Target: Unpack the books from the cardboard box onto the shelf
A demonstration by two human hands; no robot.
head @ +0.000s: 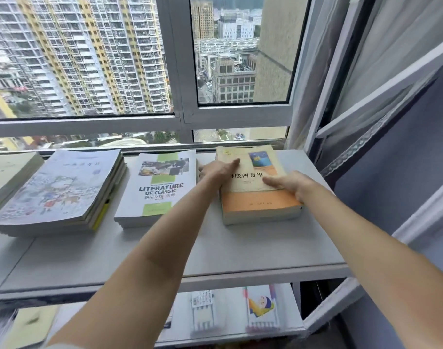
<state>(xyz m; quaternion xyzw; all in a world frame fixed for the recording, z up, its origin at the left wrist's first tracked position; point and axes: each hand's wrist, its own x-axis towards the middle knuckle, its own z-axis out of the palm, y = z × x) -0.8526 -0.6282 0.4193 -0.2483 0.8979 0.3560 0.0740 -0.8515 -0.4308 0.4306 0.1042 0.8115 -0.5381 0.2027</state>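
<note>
A cream and orange book (259, 200) tops a small stack at the right end of the grey shelf (240, 250) under the window. My left hand (219, 170) lies flat on the book's left side, fingers spread toward its far edge. My right hand (288, 183) rests palm down on its right side. Neither hand grips it. To the left lies a white and green "Literature of Classic" stack (156, 190), then a stack topped by a pale illustrated book (56, 187). The cardboard box is out of view.
Another pale stack (6, 172) sits at the shelf's far left. A lower shelf (230, 331) holds more books, among them one with a cartoon cover (262, 308). The window frame (180, 117) runs right behind the stacks. A curtain and blue wall (391, 147) close off the right.
</note>
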